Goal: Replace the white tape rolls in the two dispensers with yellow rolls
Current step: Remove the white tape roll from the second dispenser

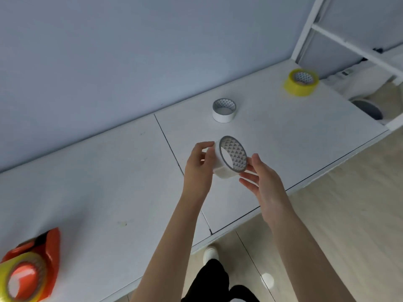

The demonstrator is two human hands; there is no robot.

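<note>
A white tape roll (222, 165) is held above the white table (109, 182), tilted so its printed core faces me. My left hand (197, 168) grips its left side with thumb and fingers. My right hand (261, 179) touches its right rim with spread fingertips. A second white roll (224, 110) lies flat on the table farther back. A yellow roll (301, 82) lies near the table's far right corner. At the bottom left, an orange dispenser (43, 253) lies on the table with a yellow roll (13, 271) mounted in it.
A grey wall (130, 62) runs along the table's far edge. A white shelf frame (340, 38) stands at the top right, with a grey round object (368, 109) below it. The table's front edge drops to a wooden floor (338, 225), where my legs and a shoe show.
</note>
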